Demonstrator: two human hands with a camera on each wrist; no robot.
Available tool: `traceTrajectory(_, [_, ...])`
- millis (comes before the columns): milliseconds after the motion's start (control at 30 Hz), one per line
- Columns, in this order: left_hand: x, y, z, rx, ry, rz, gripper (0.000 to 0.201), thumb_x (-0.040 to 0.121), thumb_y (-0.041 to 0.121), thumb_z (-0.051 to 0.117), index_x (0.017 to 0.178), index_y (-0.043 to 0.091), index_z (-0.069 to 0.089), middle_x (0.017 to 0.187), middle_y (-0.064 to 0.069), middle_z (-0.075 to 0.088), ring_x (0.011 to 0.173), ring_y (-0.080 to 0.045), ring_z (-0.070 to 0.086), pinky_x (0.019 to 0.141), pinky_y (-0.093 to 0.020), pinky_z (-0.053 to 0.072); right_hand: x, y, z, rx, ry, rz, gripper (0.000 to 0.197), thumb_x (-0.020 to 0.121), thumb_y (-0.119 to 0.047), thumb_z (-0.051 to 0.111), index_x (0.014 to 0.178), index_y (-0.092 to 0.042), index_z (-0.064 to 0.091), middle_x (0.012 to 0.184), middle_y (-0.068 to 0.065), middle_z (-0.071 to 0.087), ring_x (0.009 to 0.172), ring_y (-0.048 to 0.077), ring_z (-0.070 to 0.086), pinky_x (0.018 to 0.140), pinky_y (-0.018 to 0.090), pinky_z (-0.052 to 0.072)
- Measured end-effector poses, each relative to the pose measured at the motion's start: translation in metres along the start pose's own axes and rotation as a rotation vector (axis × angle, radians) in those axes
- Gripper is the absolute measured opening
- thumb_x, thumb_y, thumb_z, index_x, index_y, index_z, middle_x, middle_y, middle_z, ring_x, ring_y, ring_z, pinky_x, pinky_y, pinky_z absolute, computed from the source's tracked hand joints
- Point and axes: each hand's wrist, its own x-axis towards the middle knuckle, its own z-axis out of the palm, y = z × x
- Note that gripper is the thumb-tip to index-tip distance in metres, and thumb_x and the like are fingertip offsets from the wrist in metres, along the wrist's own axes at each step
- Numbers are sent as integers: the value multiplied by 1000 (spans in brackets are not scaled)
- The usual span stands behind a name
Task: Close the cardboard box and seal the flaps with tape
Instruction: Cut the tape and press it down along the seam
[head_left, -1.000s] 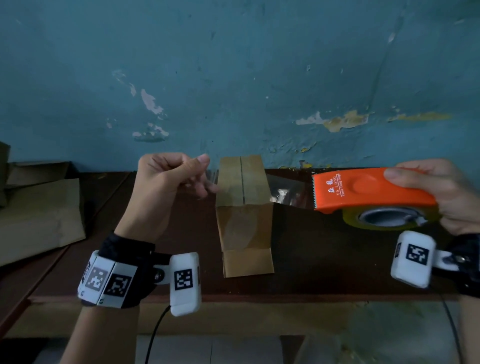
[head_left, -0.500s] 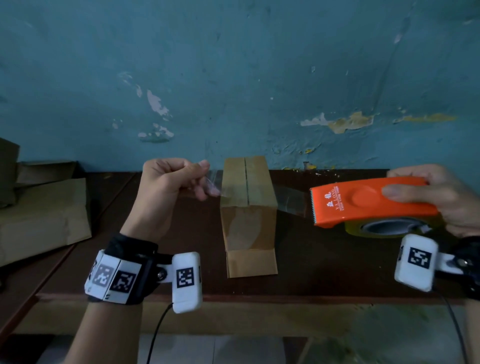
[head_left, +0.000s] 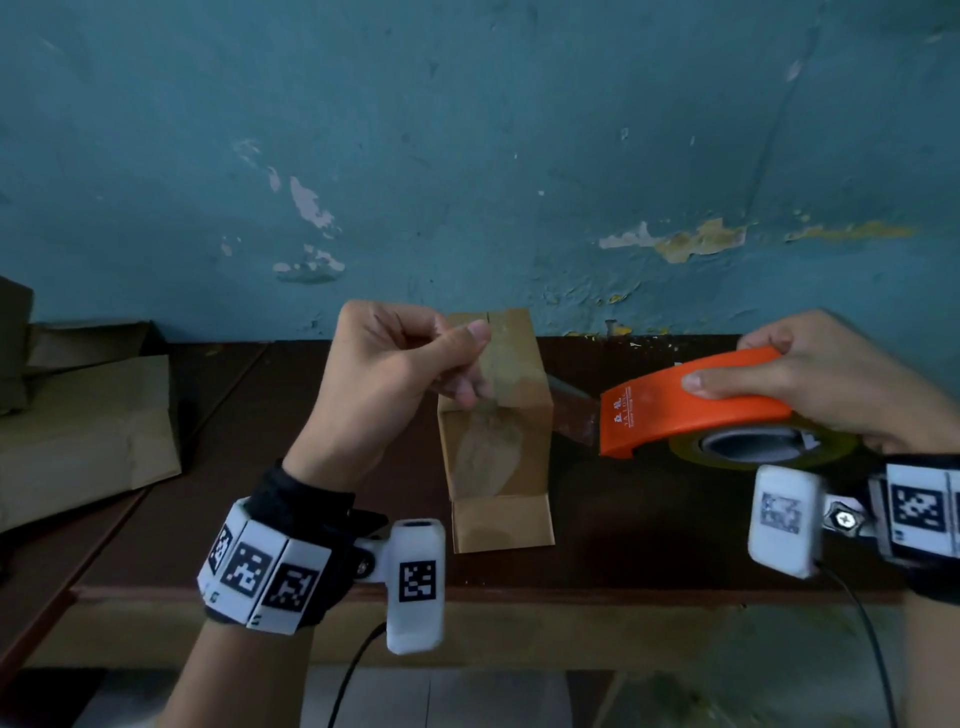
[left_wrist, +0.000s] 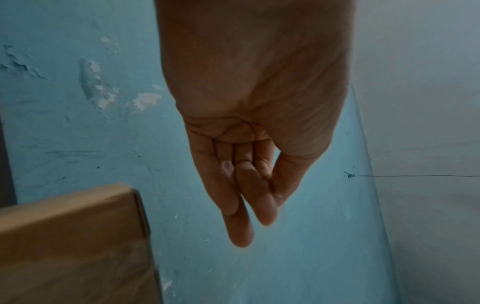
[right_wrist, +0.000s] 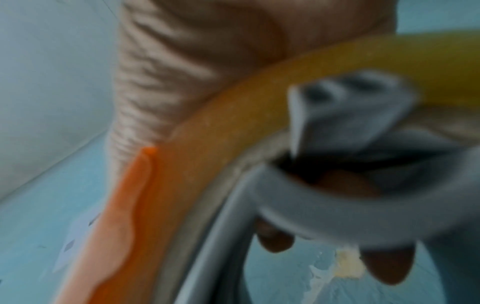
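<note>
Small brown cardboard box (head_left: 493, 415) standing on the dark wooden table (head_left: 311, 519), straight ahead and between the two hands; flaps down already, centre seam running away toward the peeling blue-green wall (head_left: 467, 156) — long axis front to back, narrow side to narrow side. Stretched across that seam, a strip of clear tape (head_left: 574, 410), crossing left to right, hard to follow over the box top.

Left hand (head_left: 384, 384) up over the box's left top edge, thumb and forefinger pinched on the free end of the strip, remaining fingers curled just in front of the cardboard; from the left wrist view, fingertips (left_wrist: 265, 207) pressed together, tape itself too clear to make out there, box corner (left_wrist: 78, 236) low at the left. Right hand (head_left: 831, 379) wrapped round the orange plastic tape dispenser (head_left: 691, 400), thumb on its near face, fingers over the top, yellowish roll (head_left: 758, 447) underneath; serrated front edge aimed at the box, just off its right side. Right wrist view blurred — orange shell (right_wrist: 116, 216) and roll (right_wrist: 259, 98) only.

So: box below and between, left hand nearer, practically over it; right hand set off to the side. Looks like a lowering job next — strip down flat across the seam, left end anchored on the near-left wall, dispenser drawn down the right wall, then cut. Main risk, by the look of it: a strip crosswise covers little of a lengthwise seam; also a light box, likely to tip or skid under a sideways pull.

Off to the far left, flattened brown cardboard pieces (head_left: 78, 426) stacked on the table.
</note>
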Motion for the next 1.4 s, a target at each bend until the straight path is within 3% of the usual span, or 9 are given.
traceTrajectory(200, [-4, 2, 12, 32, -109, 42, 37, 96, 8, 70, 65, -12, 64, 56, -17, 67, 60, -49, 67, 59, -39, 59, 1, -4, 3, -45, 55, 120, 73, 51, -63, 85, 73, 6, 71, 61, 21, 67, 58, 42, 64, 66, 44, 51])
traceTrajectory(267, [-4, 2, 15, 41, -131, 42, 37, 96, 9, 69, 67, -12, 65, 57, -18, 67, 61, -48, 68, 61, -47, 58, 3, -4, 6, -28, 73, 166, 81, 54, -62, 85, 78, 13, 66, 58, 18, 58, 53, 31, 56, 64, 37, 43])
traceTrajectory(367, [-3, 1, 17, 55, -135, 38, 37, 96, 9, 69, 67, -12, 65, 57, -16, 67, 62, -48, 69, 59, -39, 56, 4, -5, 8, -15, 81, 220, 79, 56, -60, 85, 77, 13, 64, 57, 20, 60, 52, 26, 58, 66, 38, 46])
traceTrajectory(500, [-4, -1, 21, 55, -149, 44, 37, 96, 11, 70, 67, -11, 66, 58, -16, 68, 61, -44, 70, 59, -36, 56, 4, -9, 11, -14, 132, 262, 61, 60, -57, 86, 74, 1, 74, 69, 19, 73, 66, 36, 72, 82, 51, 57])
traceTrajectory(800, [-5, -6, 26, 78, -169, 40, 35, 97, 12, 70, 69, -10, 68, 59, -17, 69, 61, -33, 73, 60, -31, 57, 8, -11, 16, 17, 197, 362, 67, 50, -64, 86, 75, -3, 73, 74, 18, 74, 68, 36, 73, 83, 55, 59])
traceTrajectory(1067, [-6, -9, 30, 83, -157, 50, 32, 96, 12, 71, 72, -9, 69, 61, -16, 71, 60, -31, 73, 59, -32, 56, 17, -4, 24, 4, 323, 392, 69, 56, -62, 85, 77, 1, 66, 81, 24, 69, 70, 38, 69, 74, 51, 56])
traceTrajectory(1133, [-6, -4, 28, 33, -139, 85, 32, 96, 10, 70, 71, -10, 66, 60, -15, 70, 57, -30, 71, 56, -33, 55, 21, 1, 25, -87, 385, 406, 66, 63, -62, 83, 73, 0, 61, 73, 20, 63, 66, 33, 61, 64, 44, 50])
traceTrajectory(1267, [-3, 6, 15, 18, -119, 100, 31, 95, 6, 70, 70, -13, 64, 62, -20, 70, 52, -20, 68, 53, -23, 52, 25, 24, 21, -124, 509, 491, 70, 67, -67, 80, 77, 0, 63, 80, 20, 64, 74, 35, 63, 64, 38, 50])
traceTrajectory(1400, [-2, 5, 12, -13, -128, 40, 32, 96, 6, 68, 65, -3, 63, 57, -15, 67, 57, -29, 72, 55, -23, 52, 28, 35, 21, -128, 499, 464, 65, 77, -58, 79, 69, 4, 61, 68, 19, 57, 61, 30, 55, 54, 32, 34])
